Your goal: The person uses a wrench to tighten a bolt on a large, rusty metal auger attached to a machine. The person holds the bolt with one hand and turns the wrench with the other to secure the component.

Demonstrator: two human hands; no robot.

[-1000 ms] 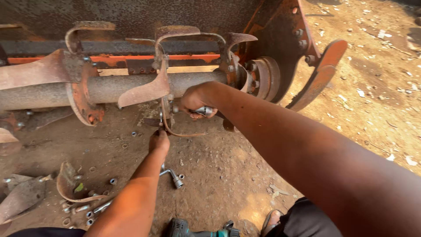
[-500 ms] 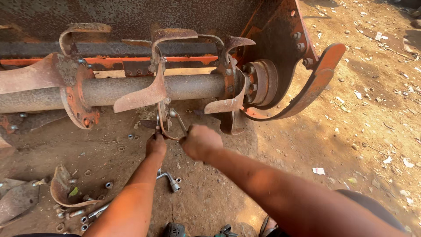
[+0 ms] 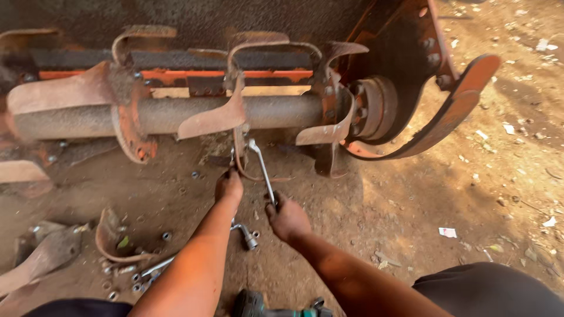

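A rusty tiller rotor shaft (image 3: 176,114) with curved blades runs across the upper view. My right hand (image 3: 286,217) grips the lower end of a long silver wrench (image 3: 262,170), whose head sits at the blade flange under the shaft. My left hand (image 3: 228,185) is closed around something at the lower blade (image 3: 247,167) just left of the wrench; what it holds is hidden. Both forearms reach up from the bottom of the view.
A loose curved blade (image 3: 111,238), nuts and bolts (image 3: 138,279) and a second socket wrench (image 3: 244,235) lie on the dirt. A power tool (image 3: 258,305) sits at the bottom edge. An orange side skid (image 3: 446,111) curves at the right.
My right hand has dropped from the shaft down to the wrench handle's end. The view has moved closer. My left hand stays at the blade.
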